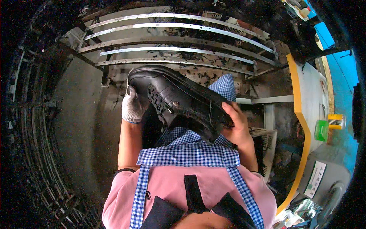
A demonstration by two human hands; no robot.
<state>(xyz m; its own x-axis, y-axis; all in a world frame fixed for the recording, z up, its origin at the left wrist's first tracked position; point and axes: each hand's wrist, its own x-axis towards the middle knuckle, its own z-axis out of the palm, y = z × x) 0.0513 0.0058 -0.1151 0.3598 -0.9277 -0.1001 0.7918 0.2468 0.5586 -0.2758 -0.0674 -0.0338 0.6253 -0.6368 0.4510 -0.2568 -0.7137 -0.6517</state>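
A black lace-up shoe (183, 97) lies on its side in the air in front of my chest, its toe to the left and its heel to the right. My left hand (134, 106), in a white knit glove, grips the toe end. Bare, my right hand (237, 121) is closed round the heel end, with the thumb on the upper side. Laces and a small round metal stud show on the shoe's upper. Below it is my blue-and-white checked apron (187, 154). The fingers under the shoe are partly hidden.
Ahead stands a low rack of metal bars (171, 40), with dark scraps strewn beneath. To the right runs a pale worktop with a yellow edge (301, 118), bearing a green container (321, 130). A grey machine housing (328, 168) sits lower right; dark racks (38, 152) line the left.
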